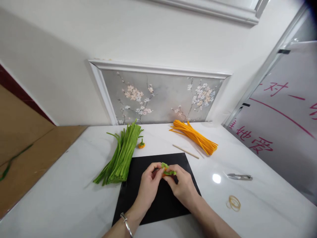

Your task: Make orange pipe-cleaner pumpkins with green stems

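Over the black mat (158, 208), my left hand (151, 180) and my right hand (180, 181) meet with fingertips pinched on a small green and orange piece (170, 172). Fingers hide part of that piece. Beyond my left hand lies a bundle of green fuzzy stems (123, 155). A small orange and green piece (141, 144) stands just right of that bundle. Farther back on the right is a bundle of orange fuzzy stems (195, 135), with a thin wooden stick (185, 151) lying nearer to the mat.
On the right side of the white table (218, 211) lie small metal snips (239, 177) and several rubber bands (234, 203). Brown cardboard (39, 158) is at the left. A wall with a framed floral panel (163, 96) rises behind the table.
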A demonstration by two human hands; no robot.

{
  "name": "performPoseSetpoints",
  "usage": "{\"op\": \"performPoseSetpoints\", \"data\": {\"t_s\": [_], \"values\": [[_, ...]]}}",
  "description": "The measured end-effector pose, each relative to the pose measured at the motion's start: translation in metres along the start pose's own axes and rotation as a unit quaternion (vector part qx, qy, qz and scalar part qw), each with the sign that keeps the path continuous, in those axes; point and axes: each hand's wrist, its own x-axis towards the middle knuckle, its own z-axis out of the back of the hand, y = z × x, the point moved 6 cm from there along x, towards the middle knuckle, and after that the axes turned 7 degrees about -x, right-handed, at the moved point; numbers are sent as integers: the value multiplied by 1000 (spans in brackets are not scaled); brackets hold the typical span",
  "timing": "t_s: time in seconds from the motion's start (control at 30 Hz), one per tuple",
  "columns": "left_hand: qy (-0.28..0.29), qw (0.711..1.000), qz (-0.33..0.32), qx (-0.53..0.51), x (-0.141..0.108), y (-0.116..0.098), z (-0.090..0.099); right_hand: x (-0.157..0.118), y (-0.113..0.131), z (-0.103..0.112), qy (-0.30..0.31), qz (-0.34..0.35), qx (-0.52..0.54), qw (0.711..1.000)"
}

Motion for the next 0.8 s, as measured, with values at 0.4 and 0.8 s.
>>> {"op": "performPoseSetpoints", "data": {"t_s": [0.4,0.8], "values": [[64,980,125,-139,-2,17,-6,1,-16,6,-12,-76,50,996],[58,988,83,-117,0,9,-6,1,2,9,-64,63,-31,995]]}}
